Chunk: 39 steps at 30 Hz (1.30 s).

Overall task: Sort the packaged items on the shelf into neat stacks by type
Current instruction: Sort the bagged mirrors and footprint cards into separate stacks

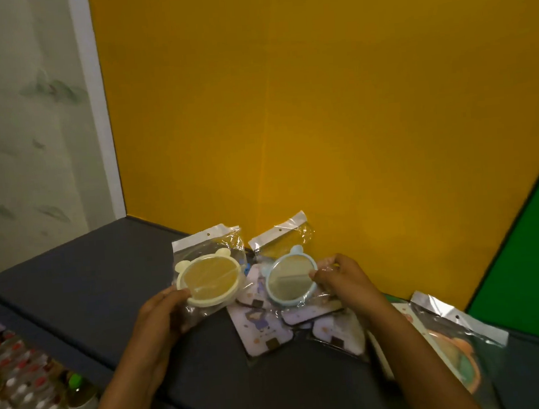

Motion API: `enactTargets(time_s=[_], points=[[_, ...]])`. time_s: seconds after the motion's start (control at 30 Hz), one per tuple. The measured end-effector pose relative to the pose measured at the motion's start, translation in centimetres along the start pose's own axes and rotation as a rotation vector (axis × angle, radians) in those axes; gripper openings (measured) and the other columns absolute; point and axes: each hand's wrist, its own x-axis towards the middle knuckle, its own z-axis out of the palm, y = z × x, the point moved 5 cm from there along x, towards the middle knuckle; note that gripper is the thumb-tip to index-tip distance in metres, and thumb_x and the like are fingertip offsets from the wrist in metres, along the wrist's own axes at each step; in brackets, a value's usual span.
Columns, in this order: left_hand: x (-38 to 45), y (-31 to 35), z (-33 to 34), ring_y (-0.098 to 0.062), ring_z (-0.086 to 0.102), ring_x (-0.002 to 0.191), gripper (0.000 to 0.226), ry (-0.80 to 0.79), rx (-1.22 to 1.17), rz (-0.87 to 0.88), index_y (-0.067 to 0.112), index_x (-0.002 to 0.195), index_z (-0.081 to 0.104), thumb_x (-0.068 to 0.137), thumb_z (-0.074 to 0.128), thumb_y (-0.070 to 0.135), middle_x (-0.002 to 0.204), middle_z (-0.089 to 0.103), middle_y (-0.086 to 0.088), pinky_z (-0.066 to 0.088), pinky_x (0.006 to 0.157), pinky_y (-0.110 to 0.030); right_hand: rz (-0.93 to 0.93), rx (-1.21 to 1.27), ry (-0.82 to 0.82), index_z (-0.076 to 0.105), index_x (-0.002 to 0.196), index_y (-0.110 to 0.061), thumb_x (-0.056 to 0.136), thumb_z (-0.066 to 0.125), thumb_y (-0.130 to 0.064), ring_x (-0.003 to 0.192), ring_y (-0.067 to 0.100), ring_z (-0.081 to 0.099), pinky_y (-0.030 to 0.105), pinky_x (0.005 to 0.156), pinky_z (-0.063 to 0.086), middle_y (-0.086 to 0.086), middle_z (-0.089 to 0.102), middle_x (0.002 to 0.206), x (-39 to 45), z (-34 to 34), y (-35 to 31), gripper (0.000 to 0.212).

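My left hand [160,313] grips a cream bear-eared round mirror [210,279] in a clear plastic bag by its lower left edge. My right hand [341,276] pinches the right side of a bagged pale blue bear-eared mirror [289,275]. Both are held just above the dark grey shelf [84,283], side by side. Under them lie several purple illustrated flat packs [265,327], overlapping. At the right rests a bagged orange and green mirror [457,351] on a pale flat pack.
A yellow panel [318,103] backs the shelf, with a green panel [531,264] at the right. Below the shelf's front edge at the lower left sit small bottles and packaged goods [21,385]. A patterned wall [23,127] is at the left.
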Motion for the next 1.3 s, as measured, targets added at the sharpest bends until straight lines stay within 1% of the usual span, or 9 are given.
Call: enactTargets(time_s=[0.1, 0.27, 0.47, 0.53, 0.67, 0.83, 0.93, 1.17, 1.3], points=[[-0.7, -0.2, 2.8, -0.028, 0.059, 0.081, 0.018, -0.07, 0.023, 0.044, 0.011, 0.095, 0.069, 0.091, 0.052, 0.011, 0.089, 0.066, -0.016, 0.046, 0.074, -0.04, -0.024, 0.056, 0.064, 0.057, 0.104, -0.012, 0.087, 0.067, -0.011, 0.076, 0.022, 0.067, 0.033, 0.06, 0.054, 0.013, 0.069, 0.097, -1.8, -3.1, 0.6, 0.02], [-2.2, -0.8, 7.3, -0.038, 0.064, 0.102, 0.016, -0.163, 0.048, 0.068, 0.015, 0.09, 0.075, 0.085, 0.06, 0.012, 0.101, 0.072, -0.015, 0.048, 0.095, -0.054, -0.041, 0.157, 0.176, 0.051, 0.113, -0.018, 0.089, 0.065, -0.01, 0.075, 0.02, 0.069, 0.027, 0.055, 0.054, 0.01, 0.069, 0.099, -5.6, -8.9, 1.4, 0.029], [-7.2, -1.8, 13.5, -0.029, 0.067, 0.091, 0.014, -0.323, 0.054, 0.038, 0.011, 0.097, 0.07, 0.087, 0.061, 0.012, 0.093, 0.074, -0.013, 0.052, 0.083, -0.042, -0.069, 0.229, 0.313, 0.051, 0.116, -0.015, 0.088, 0.065, -0.006, 0.078, 0.024, 0.068, 0.029, 0.056, 0.056, 0.014, 0.07, 0.102, -11.9, -15.8, 3.5, 0.032], [-9.0, -2.4, 15.0, -0.034, 0.066, 0.099, 0.018, -0.36, 0.05, 0.038, 0.008, 0.102, 0.07, 0.086, 0.061, 0.012, 0.1, 0.072, -0.019, 0.051, 0.089, -0.045, -0.074, 0.248, 0.374, 0.052, 0.115, -0.015, 0.087, 0.065, -0.004, 0.077, 0.024, 0.069, 0.033, 0.061, 0.057, 0.013, 0.072, 0.097, -14.3, -17.9, 4.5, 0.032], [-13.5, -3.6, 17.3, -0.023, 0.067, 0.099, 0.025, -0.424, 0.036, 0.019, 0.011, 0.108, 0.068, 0.085, 0.065, 0.017, 0.1, 0.074, -0.007, 0.05, 0.079, -0.035, -0.082, 0.246, 0.499, 0.056, 0.109, -0.022, 0.084, 0.068, -0.006, 0.088, 0.031, 0.07, 0.049, 0.076, 0.059, 0.012, 0.071, 0.102, -19.8, -22.0, 6.5, 0.032], [-20.6, -4.3, 20.5, -0.025, 0.071, 0.093, 0.022, -0.568, -0.021, -0.006, 0.008, 0.109, 0.063, 0.086, 0.062, 0.01, 0.097, 0.075, -0.01, 0.06, 0.076, -0.036, -0.089, 0.278, 0.576, 0.055, 0.107, -0.018, 0.087, 0.064, -0.001, 0.074, 0.021, 0.071, 0.031, 0.057, 0.057, 0.007, 0.072, 0.095, -27.6, -26.0, 7.9, 0.028], [-24.5, -5.8, 21.9, -0.024, 0.072, 0.092, 0.038, -0.613, -0.073, -0.045, 0.004, 0.119, 0.057, 0.082, 0.066, 0.009, 0.102, 0.074, -0.011, 0.06, 0.075, -0.034, -0.076, 0.276, 0.626, 0.053, 0.11, -0.014, 0.087, 0.063, 0.001, 0.07, 0.017, 0.069, 0.03, 0.058, 0.058, 0.008, 0.069, 0.092, -32.3, -28.1, 8.9, 0.029], [-32.6, -9.3, 26.6, -0.022, 0.072, 0.087, 0.033, -0.745, -0.12, -0.09, 0.003, 0.117, 0.059, 0.084, 0.063, 0.003, 0.101, 0.073, -0.012, 0.061, 0.066, -0.029, -0.062, 0.292, 0.799, 0.051, 0.114, -0.009, 0.088, 0.064, 0.0, 0.074, 0.021, 0.067, 0.022, 0.053, 0.056, 0.013, 0.067, 0.098, -42.6, -33.8, 11.4, 0.031], [-35.9, -10.4, 30.0, -0.026, 0.069, 0.099, 0.054, -0.823, -0.14, -0.133, 0.005, 0.126, 0.054, 0.075, 0.07, 0.011, 0.11, 0.071, -0.013, 0.059, 0.079, -0.037, -0.068, 0.302, 0.888, 0.05, 0.117, -0.007, 0.087, 0.065, 0.0, 0.075, 0.022, 0.067, 0.025, 0.054, 0.057, 0.017, 0.065, 0.106, -46.5, -37.5, 12.4, 0.034]])
